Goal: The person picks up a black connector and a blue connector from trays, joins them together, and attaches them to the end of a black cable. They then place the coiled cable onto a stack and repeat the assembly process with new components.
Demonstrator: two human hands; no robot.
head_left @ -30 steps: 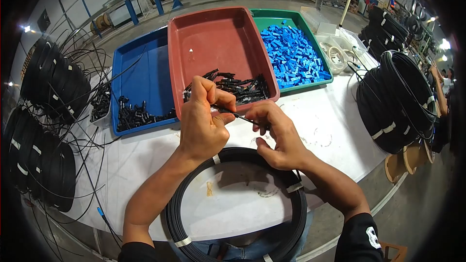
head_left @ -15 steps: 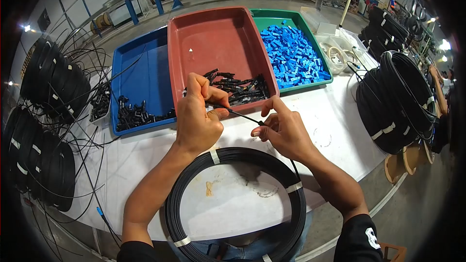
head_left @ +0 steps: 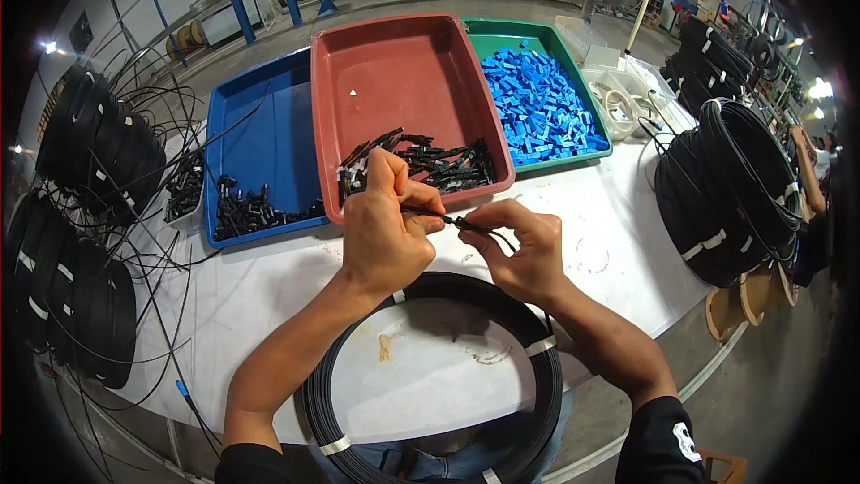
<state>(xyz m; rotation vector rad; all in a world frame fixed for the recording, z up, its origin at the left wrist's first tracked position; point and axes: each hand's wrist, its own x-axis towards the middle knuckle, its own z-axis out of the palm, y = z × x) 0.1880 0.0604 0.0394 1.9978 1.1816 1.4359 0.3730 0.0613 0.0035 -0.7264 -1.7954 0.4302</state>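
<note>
My left hand (head_left: pixel 387 231) is closed around a slim black cable end, most of which is hidden by the fingers. Close beside it, my right hand (head_left: pixel 527 249) pinches a small black sleeve-like part (head_left: pixel 457 221) on the black cable (head_left: pixel 507 240). The cable bends out past the right fingers. Below both hands lies a large coil of black cable (head_left: pixel 321 367), bound with white tape. Just beyond the left hand stands the red tray (head_left: pixel 403 63), with black connector parts (head_left: pixel 457 161) heaped at its near end.
A blue tray (head_left: pixel 260 125) with black parts (head_left: pixel 242 213) stands left, and a green tray (head_left: pixel 591 90) of blue connector pieces (head_left: pixel 542 112) stands right. Stacked black coils (head_left: pixel 98 143) and loose cables crowd the left side; more coils (head_left: pixel 726 188) stand right. A person's arm (head_left: pixel 806 166) shows far right.
My hands have come together; the left moved right and slightly down, while the right fingers moved left, bringing the small black part along the cable to the left hand. The cable now bends between them.
</note>
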